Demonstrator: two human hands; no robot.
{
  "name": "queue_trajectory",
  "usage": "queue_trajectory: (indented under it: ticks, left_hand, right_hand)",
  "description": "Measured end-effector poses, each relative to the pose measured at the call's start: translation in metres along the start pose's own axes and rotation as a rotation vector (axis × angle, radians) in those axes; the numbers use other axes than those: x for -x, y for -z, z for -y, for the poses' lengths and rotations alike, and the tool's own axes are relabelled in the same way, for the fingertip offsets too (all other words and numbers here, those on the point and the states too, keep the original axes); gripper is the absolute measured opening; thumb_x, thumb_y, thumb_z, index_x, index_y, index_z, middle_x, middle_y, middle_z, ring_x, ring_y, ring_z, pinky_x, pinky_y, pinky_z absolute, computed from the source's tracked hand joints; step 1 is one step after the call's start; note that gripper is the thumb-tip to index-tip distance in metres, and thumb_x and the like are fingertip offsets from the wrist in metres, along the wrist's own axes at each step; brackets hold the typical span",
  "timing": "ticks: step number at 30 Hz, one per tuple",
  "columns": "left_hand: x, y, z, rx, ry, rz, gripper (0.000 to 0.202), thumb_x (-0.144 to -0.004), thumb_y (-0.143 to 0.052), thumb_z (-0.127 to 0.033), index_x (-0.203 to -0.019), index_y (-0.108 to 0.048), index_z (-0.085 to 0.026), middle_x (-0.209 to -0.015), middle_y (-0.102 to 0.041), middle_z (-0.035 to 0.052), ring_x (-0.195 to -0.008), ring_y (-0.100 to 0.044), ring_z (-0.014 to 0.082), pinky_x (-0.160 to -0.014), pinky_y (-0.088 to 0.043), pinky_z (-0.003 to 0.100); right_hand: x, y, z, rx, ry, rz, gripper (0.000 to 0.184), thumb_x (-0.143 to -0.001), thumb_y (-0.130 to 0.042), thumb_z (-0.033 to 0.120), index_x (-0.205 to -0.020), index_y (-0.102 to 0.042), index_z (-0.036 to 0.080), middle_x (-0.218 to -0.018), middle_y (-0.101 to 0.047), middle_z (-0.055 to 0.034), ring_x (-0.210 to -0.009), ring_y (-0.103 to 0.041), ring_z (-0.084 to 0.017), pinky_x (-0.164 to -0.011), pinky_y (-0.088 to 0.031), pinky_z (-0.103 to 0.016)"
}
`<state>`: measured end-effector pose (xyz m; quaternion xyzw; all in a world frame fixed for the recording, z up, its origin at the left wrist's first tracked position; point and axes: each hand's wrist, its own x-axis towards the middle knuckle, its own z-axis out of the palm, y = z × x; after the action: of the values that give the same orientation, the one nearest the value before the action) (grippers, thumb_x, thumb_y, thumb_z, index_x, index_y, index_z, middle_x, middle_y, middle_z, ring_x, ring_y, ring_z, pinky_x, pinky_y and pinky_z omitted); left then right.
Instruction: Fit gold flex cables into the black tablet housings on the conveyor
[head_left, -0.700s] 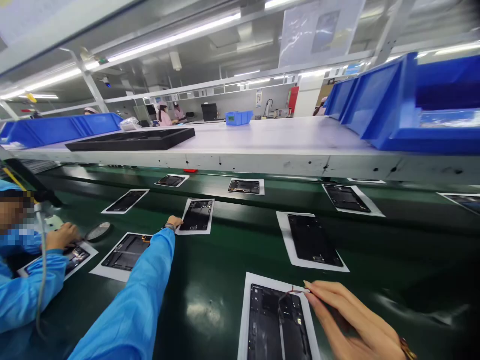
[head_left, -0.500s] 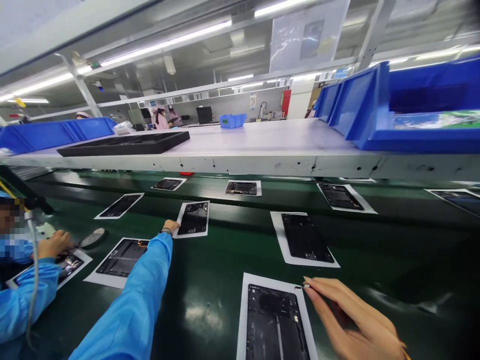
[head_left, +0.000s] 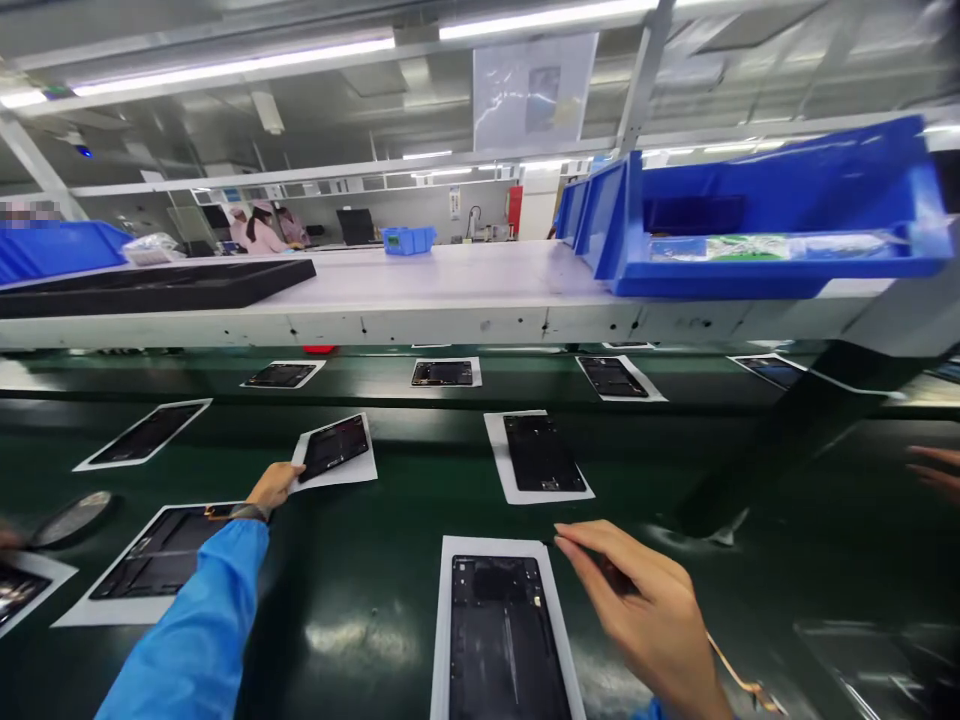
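Note:
My left hand [head_left: 274, 485], in a blue sleeve, reaches far out over the green belt. Its fingers are curled on the near left corner of a white sheet [head_left: 358, 468] that carries a black device panel [head_left: 334, 446], now lying askew. My right hand [head_left: 645, 600] lies low at the front, fingers stretched out together. Their tips touch the top right corner of the nearest white sheet [head_left: 444, 640], which bears another black panel [head_left: 501, 640]. A thin orange strip [head_left: 739, 680] trails by my right wrist.
Several more panels on white sheets lie across the green belt [head_left: 375, 610]. A white shelf [head_left: 450, 290] above holds a black tray [head_left: 150, 285] and blue bins [head_left: 750, 270]. Another person's fingertips [head_left: 934, 468] show at the right edge. A dark support leg [head_left: 780, 440] slants down right of centre.
My left hand has pulled its sheet nearer and turned it askew. My right hand slid left to the near sheet's corner; the thin wire seen at its fingertips earlier no longer shows there.

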<state>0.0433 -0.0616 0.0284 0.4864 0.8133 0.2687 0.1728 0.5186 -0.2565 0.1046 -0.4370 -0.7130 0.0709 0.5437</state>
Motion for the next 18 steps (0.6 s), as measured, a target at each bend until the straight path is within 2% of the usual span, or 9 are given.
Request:
queue_trajectory:
  ticks: [2, 5, 9, 11, 14, 15, 17, 18]
  left_hand:
    - [0.029, 0.002, 0.016, 0.074, 0.032, 0.105, 0.028, -0.090, -0.063, -0.039, -0.101, -0.065, -0.013, -0.094, -0.068, 0.0065, -0.087, -0.067, 0.0210, -0.075, -0.056, 0.032]
    - [0.090, 0.003, 0.050, 0.171, 0.067, 0.253, 0.028, -0.080, -0.070, -0.041, -0.089, -0.070, -0.014, -0.081, -0.071, 0.0054, -0.085, -0.069, 0.0257, -0.071, -0.055, 0.030]
    - [0.177, 0.003, 0.090, 0.417, 0.072, 0.481, 0.051, -0.069, -0.071, -0.059, -0.097, -0.071, -0.017, -0.086, -0.073, 0.0050, -0.089, -0.068, 0.0298, -0.079, -0.055, 0.038]
    - [0.207, 0.001, 0.104, 0.474, 0.047, 0.518, 0.058, -0.064, -0.070, -0.067, -0.096, -0.071, -0.018, -0.090, -0.073, 0.0053, -0.095, -0.066, 0.0316, -0.087, -0.053, 0.040]
    - [0.229, 0.001, 0.116, 0.348, 0.010, 0.495, 0.053, -0.068, -0.064, -0.067, -0.088, -0.071, -0.019, -0.090, -0.072, 0.0068, -0.098, -0.065, 0.0320, -0.093, -0.050, 0.038]
    - [0.232, 0.003, 0.116, 0.263, 0.017, 0.447, 0.049, -0.069, -0.063, -0.065, -0.086, -0.071, -0.020, -0.089, -0.072, 0.0075, -0.097, -0.066, 0.0323, -0.093, -0.049, 0.038]
    - [0.236, 0.007, 0.105, 0.091, 0.015, 0.236, 0.042, -0.071, -0.064, -0.058, -0.089, -0.070, -0.020, -0.090, -0.071, 0.0088, -0.099, -0.064, 0.0332, -0.096, -0.047, 0.040]
    - [0.238, 0.009, 0.094, 0.054, -0.020, 0.121, 0.040, -0.072, -0.065, -0.054, -0.093, -0.070, -0.021, -0.095, -0.070, 0.0095, -0.103, -0.063, 0.0333, -0.099, -0.044, 0.041]
  right_hand:
    - [0.002, 0.005, -0.002, 0.026, -0.033, 0.015, 0.014, -0.089, -0.063, 0.017, -0.097, -0.073, 0.023, -0.089, -0.073, -0.0033, -0.071, -0.069, -0.017, -0.061, -0.056, -0.026]
    - [0.005, 0.011, -0.005, 0.082, -0.067, 0.049, 0.014, -0.089, -0.063, 0.021, -0.097, -0.073, 0.025, -0.089, -0.074, -0.0017, -0.068, -0.068, -0.016, -0.063, -0.056, -0.026]
    - [0.006, 0.012, -0.003, 0.111, -0.091, 0.136, 0.011, -0.091, -0.061, 0.025, -0.094, -0.072, 0.025, -0.088, -0.073, -0.0013, -0.071, -0.068, -0.017, -0.065, -0.055, -0.026]
    - [0.006, 0.007, -0.001, 0.100, -0.092, 0.202, 0.012, -0.092, -0.059, 0.025, -0.094, -0.070, 0.025, -0.091, -0.072, -0.0025, -0.077, -0.068, -0.018, -0.067, -0.054, -0.027]
    - [0.006, -0.006, 0.005, 0.057, -0.085, 0.324, 0.013, -0.094, -0.055, 0.025, -0.093, -0.068, 0.023, -0.094, -0.069, -0.0043, -0.083, -0.067, -0.018, -0.069, -0.053, -0.027]
    - [0.007, -0.011, 0.008, 0.040, -0.087, 0.364, 0.014, -0.094, -0.054, 0.025, -0.092, -0.068, 0.023, -0.093, -0.068, -0.0043, -0.082, -0.066, -0.018, -0.069, -0.052, -0.027]
    - [0.007, -0.024, 0.013, 0.010, -0.104, 0.453, 0.016, -0.095, -0.053, 0.024, -0.090, -0.067, 0.023, -0.090, -0.068, -0.0040, -0.080, -0.066, -0.017, -0.067, -0.051, -0.027]
    - [0.008, -0.030, 0.015, -0.003, -0.120, 0.496, 0.017, -0.095, -0.052, 0.024, -0.090, -0.068, 0.023, -0.089, -0.068, -0.0038, -0.079, -0.065, -0.017, -0.065, -0.050, -0.026]
